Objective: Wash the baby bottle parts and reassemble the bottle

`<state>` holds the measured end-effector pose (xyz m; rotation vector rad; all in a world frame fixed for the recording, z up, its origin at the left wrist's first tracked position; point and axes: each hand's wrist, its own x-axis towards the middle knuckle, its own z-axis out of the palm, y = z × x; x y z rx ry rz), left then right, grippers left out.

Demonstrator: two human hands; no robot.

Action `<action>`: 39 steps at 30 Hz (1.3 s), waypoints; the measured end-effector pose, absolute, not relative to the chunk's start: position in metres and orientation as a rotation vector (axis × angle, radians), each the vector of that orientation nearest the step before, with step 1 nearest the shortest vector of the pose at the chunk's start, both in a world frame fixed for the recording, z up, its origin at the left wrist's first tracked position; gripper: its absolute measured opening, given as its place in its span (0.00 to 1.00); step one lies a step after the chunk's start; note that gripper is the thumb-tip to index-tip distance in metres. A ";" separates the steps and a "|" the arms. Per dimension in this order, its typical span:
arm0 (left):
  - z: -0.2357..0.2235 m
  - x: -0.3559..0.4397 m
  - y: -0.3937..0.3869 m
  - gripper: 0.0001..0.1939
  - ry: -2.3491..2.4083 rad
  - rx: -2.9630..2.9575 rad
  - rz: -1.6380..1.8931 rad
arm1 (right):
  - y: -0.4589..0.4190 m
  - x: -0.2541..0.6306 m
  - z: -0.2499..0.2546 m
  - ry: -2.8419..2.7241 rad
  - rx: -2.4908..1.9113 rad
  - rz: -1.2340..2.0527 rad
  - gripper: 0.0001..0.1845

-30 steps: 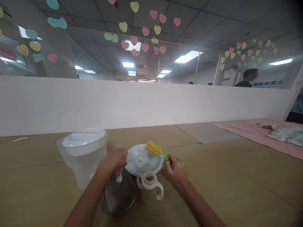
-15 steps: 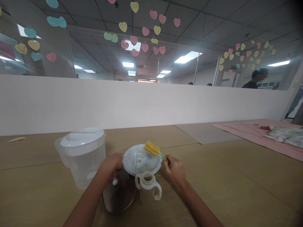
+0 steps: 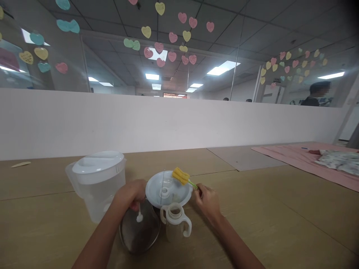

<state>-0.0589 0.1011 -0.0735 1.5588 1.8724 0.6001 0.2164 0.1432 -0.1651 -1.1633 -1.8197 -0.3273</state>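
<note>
My left hand (image 3: 131, 193) is closed on a small white-tipped stick (image 3: 139, 215) that hangs over a steel bowl (image 3: 140, 233). Pinched in my right hand (image 3: 206, 201) is the green handle of a yellow sponge brush (image 3: 181, 175), whose head rests on the rim of a white round dish (image 3: 169, 189). In front of the dish, between my hands, stands a clear baby bottle with two white handles (image 3: 175, 223). A clear plastic pitcher with a white lid (image 3: 98, 183) stands just left of my left hand.
All of this sits on a wooden table (image 3: 280, 209) against a white partition (image 3: 168, 123). A pink cloth with a printed fabric (image 3: 322, 160) lies at the far right. Behind the glass a person (image 3: 315, 95) stands. A small tan scrap (image 3: 21, 164) lies far left.
My left hand drew back towards the bowl and the white-tipped stick dipped lower over it. My right hand kept the brush in place. The person behind the glass walked to the right.
</note>
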 end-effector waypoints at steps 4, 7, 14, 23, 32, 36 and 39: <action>-0.069 -0.041 0.095 0.04 1.925 1.661 0.222 | 0.143 0.217 -0.164 -1.834 -1.191 -0.308 0.13; -0.064 -0.035 0.093 0.03 1.965 1.748 0.127 | 0.142 0.216 -0.163 -1.837 -1.196 -0.297 0.13; -0.052 -0.022 0.102 0.06 2.067 2.165 0.381 | 0.142 0.215 -0.163 -1.817 -1.173 -0.300 0.13; -0.098 0.009 0.127 0.12 1.876 2.484 0.438 | 0.144 0.213 -0.167 -1.843 -1.185 -0.282 0.13; -0.109 0.010 0.134 0.17 1.931 2.583 0.461 | 0.144 0.214 -0.166 -1.847 -1.205 -0.286 0.13; -0.114 0.006 0.138 0.19 1.948 2.595 0.395 | 0.144 0.214 -0.167 -1.837 -1.197 -0.296 0.13; -0.111 0.004 0.140 0.17 1.962 2.614 0.384 | 0.144 0.214 -0.167 -1.840 -1.199 -0.283 0.14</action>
